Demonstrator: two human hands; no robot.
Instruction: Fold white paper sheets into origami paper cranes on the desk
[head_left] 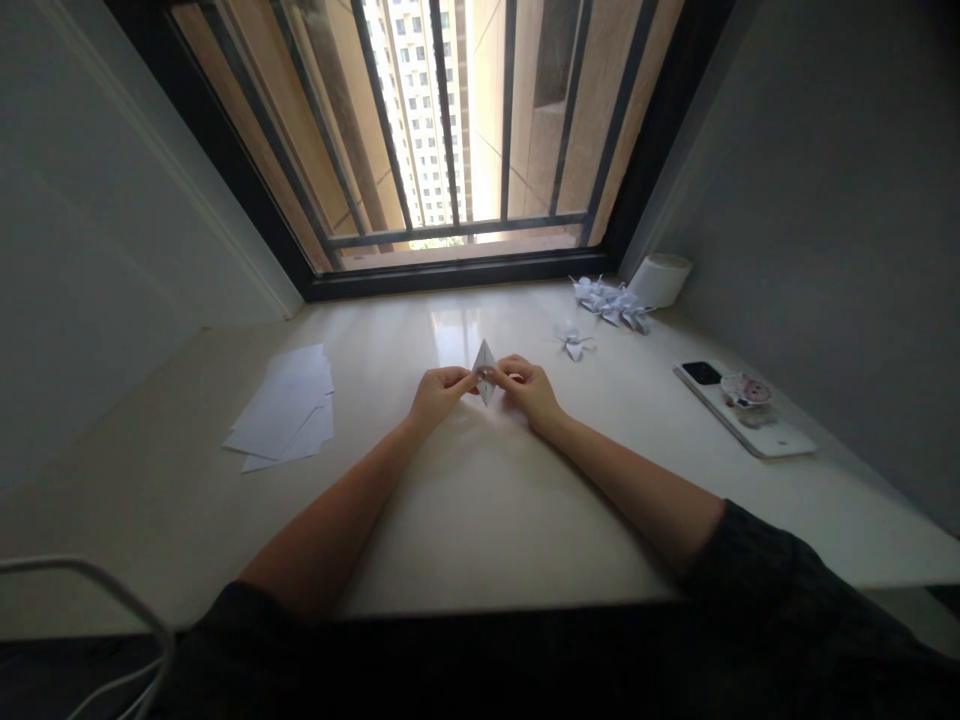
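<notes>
A small diamond-shaped piece of folded paper (485,356) stands on its point between my two hands, just above the white sill. My left hand (442,388) pinches its left side between thumb and fingers. From the right, my right hand (529,390) pinches the opposite side, thumb towards the middle. Both thumbs nearly meet over the paper's centre, so part of it is hidden. A folded paper crane (574,345) lies on the sill, a short way beyond and to the right of my right hand.
Loose white paper sheets (281,405) lie on the left. At the back right, several folded paper pieces (611,303) sit in a heap beside a white cup-like object (664,280). A phone (742,408) lies on the right. A pale cable (97,572) curves at lower left; a barred window (457,265) stands behind.
</notes>
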